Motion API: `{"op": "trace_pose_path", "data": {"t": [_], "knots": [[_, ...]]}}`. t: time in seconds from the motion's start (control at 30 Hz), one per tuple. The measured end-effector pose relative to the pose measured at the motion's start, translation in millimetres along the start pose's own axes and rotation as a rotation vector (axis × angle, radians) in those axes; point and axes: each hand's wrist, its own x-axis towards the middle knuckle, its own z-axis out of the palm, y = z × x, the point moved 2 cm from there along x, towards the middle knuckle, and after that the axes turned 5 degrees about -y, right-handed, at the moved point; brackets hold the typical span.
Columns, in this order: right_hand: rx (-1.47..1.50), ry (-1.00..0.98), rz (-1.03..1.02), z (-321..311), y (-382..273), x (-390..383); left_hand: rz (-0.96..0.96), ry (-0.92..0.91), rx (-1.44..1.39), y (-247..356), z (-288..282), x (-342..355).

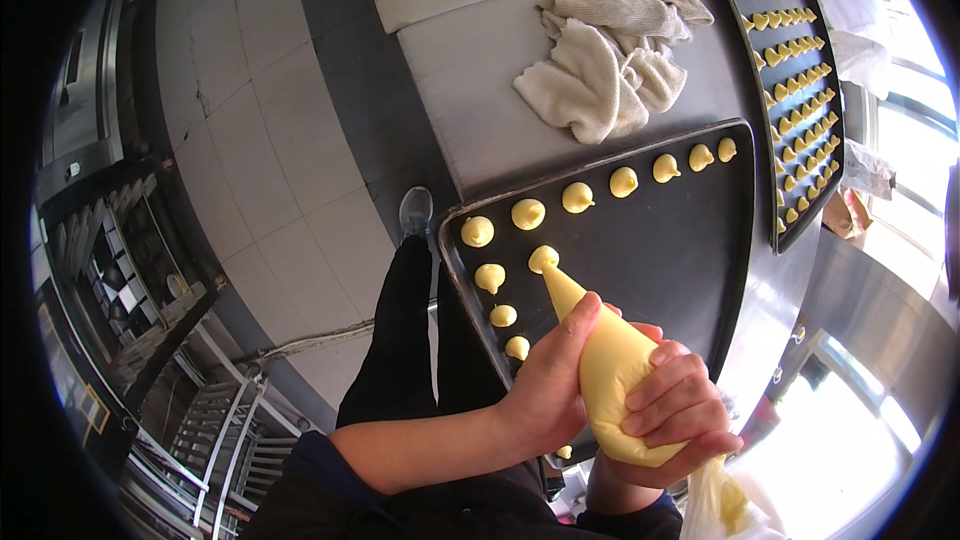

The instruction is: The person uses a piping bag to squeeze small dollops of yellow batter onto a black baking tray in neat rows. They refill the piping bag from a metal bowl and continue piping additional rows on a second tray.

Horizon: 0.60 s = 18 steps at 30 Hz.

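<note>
Both my hands are closed round a piping bag [612, 377] full of pale yellow batter. My left hand [550, 380] wraps the bag lower down, near its narrow end. Higher up, the fingers of my right hand [680, 410] grip its full part, and the twisted plastic end trails out behind that hand. The bag's tip touches a small yellow mound [543, 259] on a dark baking tray [660, 250]. Other batter mounds [578, 197] stand in a row along the tray's far edge and in a line down its left side. My forearms and the bag hide part of the tray's near side.
A crumpled beige cloth [610, 50] lies on the steel table [470, 90] beyond the tray. At the far right stands a second dark tray [790, 90] filled with rows of mounds. A metal rack [215, 430] is on the tiled floor [270, 150] at left.
</note>
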Motion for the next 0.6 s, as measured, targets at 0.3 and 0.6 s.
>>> {"op": "trace_pose_path", "data": {"t": [0.3, 0.6], "knots": [[0.057, 0.008, 0.013, -1, 4, 0, 0.015, 0.002, 0.050, 0, 0, 2], [-0.004, 0.092, 0.073, 9, -10, 5, 0.062, 0.028, 0.083, -3, 7, -3]]}}
